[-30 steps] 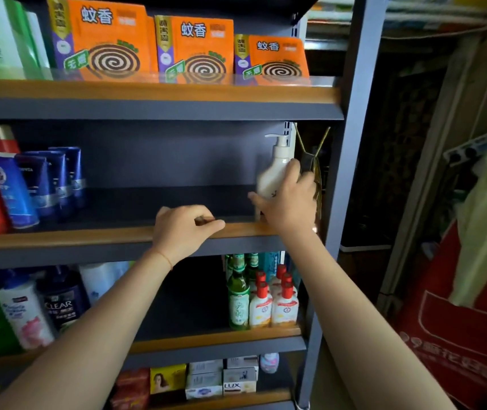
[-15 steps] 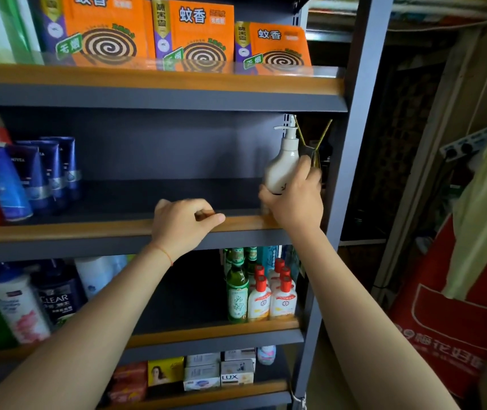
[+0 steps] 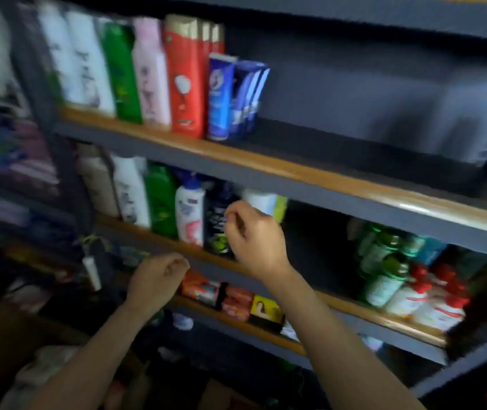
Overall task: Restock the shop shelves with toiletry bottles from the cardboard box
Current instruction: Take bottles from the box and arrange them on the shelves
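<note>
The shop shelves [image 3: 265, 167] fill a blurred, tilted view: tall shampoo bottles [image 3: 153, 75] and blue tubes [image 3: 236, 96] crowd the left of the upper shelf, and the right part of that shelf is bare. On the shelf below, more bottles [image 3: 189, 211] stand at the left and green-capped ones [image 3: 384, 270] at the right, with a dark gap between them. Your right hand [image 3: 255, 235] hangs in front of that gap, its fingers loosely curled and holding nothing. Your left hand [image 3: 156, 279] is lower, just as loosely curled and empty.

You appear to be between bottles, turning down toward the stock. What looks like the cardboard box [image 3: 5, 344] lies at the lower left, with pale shapes [image 3: 44, 365] in it too blurred to name as bottles. The next move, as I judge it, is to reach down, grip one bottle by its body, and bring it up upright to an open stretch of shelf.
</note>
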